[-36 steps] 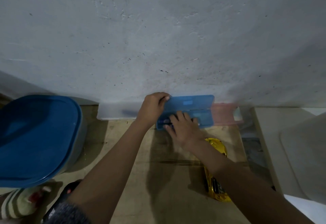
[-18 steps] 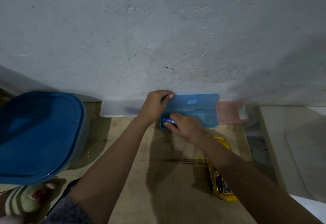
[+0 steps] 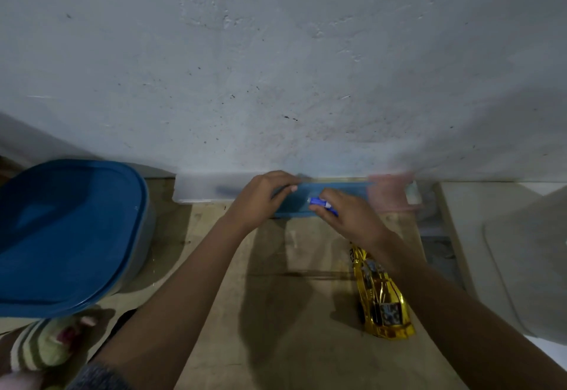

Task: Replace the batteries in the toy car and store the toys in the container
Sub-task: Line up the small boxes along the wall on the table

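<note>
A shiny gold toy car (image 3: 380, 297) lies on the wooden surface under my right forearm. A small translucent blue case (image 3: 296, 204) sits against the wall, its lid now lowered flat. My left hand (image 3: 264, 199) grips the case's left end and lid. My right hand (image 3: 349, 216) hovers over the case, pinching a blue battery (image 3: 320, 202) between its fingers. A big grey container with a blue lid (image 3: 64, 233) stands at the left.
A clear case (image 3: 202, 190) and a pink case (image 3: 389, 191) flank the blue one along the grey wall. A striped plush toy (image 3: 43, 346) lies at the bottom left. A pale surface with a lid (image 3: 521, 251) is at the right.
My right hand lifted a blue battery out of the blue case and drew back to the right. My left hand swung the case's lid down from upright to flat.
</note>
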Available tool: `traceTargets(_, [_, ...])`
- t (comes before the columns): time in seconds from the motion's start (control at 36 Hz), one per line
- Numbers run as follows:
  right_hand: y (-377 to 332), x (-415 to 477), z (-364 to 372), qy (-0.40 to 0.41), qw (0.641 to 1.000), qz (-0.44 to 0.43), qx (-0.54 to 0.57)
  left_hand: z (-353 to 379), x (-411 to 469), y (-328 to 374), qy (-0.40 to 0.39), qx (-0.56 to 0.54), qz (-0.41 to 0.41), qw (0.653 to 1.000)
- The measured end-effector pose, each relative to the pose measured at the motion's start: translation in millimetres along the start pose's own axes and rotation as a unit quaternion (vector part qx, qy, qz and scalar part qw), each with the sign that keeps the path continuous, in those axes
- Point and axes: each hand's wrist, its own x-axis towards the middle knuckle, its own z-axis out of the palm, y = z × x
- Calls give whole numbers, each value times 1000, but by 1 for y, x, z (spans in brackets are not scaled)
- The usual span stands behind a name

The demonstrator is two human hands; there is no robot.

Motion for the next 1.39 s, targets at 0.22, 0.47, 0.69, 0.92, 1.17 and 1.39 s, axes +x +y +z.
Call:
traceTargets(0.22, [-2, 2, 22, -110, 982, -82, -133, 16, -7, -10, 19, 51, 8, 998])
traceTargets(0.47, [5, 10, 42, -87, 980, -86, -157, 12, 1, -13, 5, 76, 16, 997])
traceTargets(0.69, [8, 12, 32, -40, 981, -128, -141, 11, 1, -13, -10, 100, 30, 995])
traceTargets(0.92, [20, 3, 3, 123, 987, -58, -81, 21, -12, -24, -42, 143, 41, 988])
traceTargets(1.17, [34, 7, 9, 85, 993, 3, -79, 35, -17, -16, 20, 150, 21, 988])
traceTargets(1.39, [13, 13, 10, 30, 986, 106, -128, 37, -22, -4, -14, 129, -65, 989])
